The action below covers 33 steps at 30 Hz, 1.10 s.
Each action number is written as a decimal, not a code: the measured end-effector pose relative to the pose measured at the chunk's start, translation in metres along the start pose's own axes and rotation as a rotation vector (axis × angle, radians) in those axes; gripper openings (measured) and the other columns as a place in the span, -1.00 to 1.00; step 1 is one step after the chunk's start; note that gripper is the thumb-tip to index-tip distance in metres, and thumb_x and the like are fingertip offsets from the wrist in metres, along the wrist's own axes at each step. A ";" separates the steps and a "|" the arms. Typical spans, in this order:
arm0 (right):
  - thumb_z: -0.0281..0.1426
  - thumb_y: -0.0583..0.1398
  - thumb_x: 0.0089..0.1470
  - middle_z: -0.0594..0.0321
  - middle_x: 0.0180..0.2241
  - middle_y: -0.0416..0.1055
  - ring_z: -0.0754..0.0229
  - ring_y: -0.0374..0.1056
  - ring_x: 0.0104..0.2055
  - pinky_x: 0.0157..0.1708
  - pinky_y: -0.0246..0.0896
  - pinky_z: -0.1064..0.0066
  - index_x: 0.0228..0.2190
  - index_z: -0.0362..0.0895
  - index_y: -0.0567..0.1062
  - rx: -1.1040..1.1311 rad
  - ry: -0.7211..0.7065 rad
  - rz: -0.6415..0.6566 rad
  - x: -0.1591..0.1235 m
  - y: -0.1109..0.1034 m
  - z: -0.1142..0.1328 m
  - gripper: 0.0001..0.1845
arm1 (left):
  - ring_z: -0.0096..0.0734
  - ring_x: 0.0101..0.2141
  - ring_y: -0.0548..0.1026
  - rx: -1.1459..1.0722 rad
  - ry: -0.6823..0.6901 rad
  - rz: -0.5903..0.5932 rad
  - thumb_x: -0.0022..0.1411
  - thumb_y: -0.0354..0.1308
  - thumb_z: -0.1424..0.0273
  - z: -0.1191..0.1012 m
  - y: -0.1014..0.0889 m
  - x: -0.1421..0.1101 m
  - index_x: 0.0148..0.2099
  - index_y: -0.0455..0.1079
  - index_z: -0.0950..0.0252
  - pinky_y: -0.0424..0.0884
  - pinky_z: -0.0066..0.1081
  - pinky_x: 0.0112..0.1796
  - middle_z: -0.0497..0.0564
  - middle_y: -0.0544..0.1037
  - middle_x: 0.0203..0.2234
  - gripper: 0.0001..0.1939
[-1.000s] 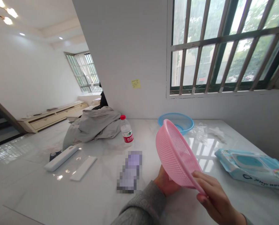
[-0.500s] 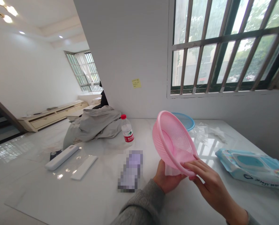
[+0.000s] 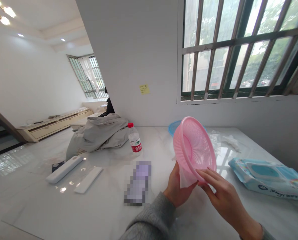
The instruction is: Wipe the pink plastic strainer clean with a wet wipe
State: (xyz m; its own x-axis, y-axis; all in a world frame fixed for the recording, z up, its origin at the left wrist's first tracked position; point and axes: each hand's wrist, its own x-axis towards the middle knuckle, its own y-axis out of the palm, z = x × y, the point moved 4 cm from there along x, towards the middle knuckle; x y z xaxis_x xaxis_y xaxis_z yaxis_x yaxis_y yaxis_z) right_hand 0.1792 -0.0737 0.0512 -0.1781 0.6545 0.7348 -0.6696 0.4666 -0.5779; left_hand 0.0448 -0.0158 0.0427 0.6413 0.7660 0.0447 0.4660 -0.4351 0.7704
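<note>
- Basket point(image 3: 195, 146) of pink mesh sits right of centre in the head view, lifted over the table point(image 3: 101, 213) and tilted, its opening turned toward the right of the frame and the camera.
- Right hand point(image 3: 224, 191), lower right of the frame: nearly closed, it pinches the lower rim, fingers laid over the lip and thumb underneath.
- Left hand point(image 3: 180, 190), lower centre: cupped, it presses a white sheet point(image 3: 186, 176) against the outside of the basket near the bottom; some of its fingers are hidden, so how tightly they grip cannot be told.
- Weight: the basket looks like thin moulded plastic, so it should be light enough for one of the hands to carry.
- Stiffness: the rim seems the firmest part; the perforated wall probably flexes a little under a hard squeeze, though it does not look brittle.
- Grip: the rolled rim offers the surest hold, with an open palm backing the base. The smooth plastic may slip if damp.
- The sheet looks limp and thin; it likely bunches or slides unless pinned flat by the palm.
- Behind the basket is a blue basin point(image 3: 174, 127), partly covered from view; a wipes packet point(image 3: 269, 178) lies at the right of the frame.
</note>
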 end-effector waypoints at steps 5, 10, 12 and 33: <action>-0.33 0.27 0.36 0.12 0.07 0.64 -0.07 0.60 0.07 0.15 0.52 0.04 0.21 0.05 0.56 0.025 -0.004 -0.007 0.001 0.001 0.005 -0.58 | 0.13 0.29 0.44 0.152 0.181 0.005 0.37 0.26 -0.06 0.002 -0.002 -0.001 0.31 0.46 0.28 0.24 0.05 0.34 0.25 0.54 0.24 -0.33; -0.36 0.26 0.36 0.06 0.15 0.59 -0.04 0.57 0.13 0.10 0.55 0.20 0.22 0.03 0.57 0.129 0.055 -0.030 0.003 0.001 0.010 -0.57 | 0.03 0.44 0.21 0.221 0.316 -0.031 0.41 0.20 -0.07 -0.005 -0.005 -0.003 0.45 0.31 0.20 0.10 -0.02 0.42 0.20 0.41 0.38 -0.27; -0.35 0.27 0.35 0.06 0.14 0.60 -0.04 0.59 0.12 0.10 0.54 0.24 0.18 0.02 0.60 0.171 0.088 -0.050 0.003 0.000 0.010 -0.60 | 0.11 0.41 0.27 0.215 0.299 -0.029 0.39 0.15 -0.16 -0.005 -0.007 -0.001 0.41 0.38 0.22 0.10 0.02 0.42 0.21 0.45 0.35 -0.24; -0.18 0.25 0.36 0.09 0.03 0.66 -0.16 0.57 0.06 0.01 0.54 0.15 -0.02 0.00 0.73 0.569 0.264 0.187 0.007 0.002 0.022 -0.68 | 0.06 0.42 0.21 0.611 0.459 -0.238 0.42 0.07 -0.16 -0.013 -0.021 -0.012 0.45 0.30 0.28 0.03 -0.14 0.43 0.22 0.41 0.36 -0.20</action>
State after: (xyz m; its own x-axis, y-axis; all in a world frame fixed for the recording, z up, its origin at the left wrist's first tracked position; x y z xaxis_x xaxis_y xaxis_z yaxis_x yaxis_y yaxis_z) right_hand 0.1604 -0.0811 0.0631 -0.1938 0.8522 0.4860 -0.9344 -0.0095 -0.3561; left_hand 0.0192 -0.0098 0.0339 0.2300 0.9313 0.2824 0.8954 -0.3161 0.3135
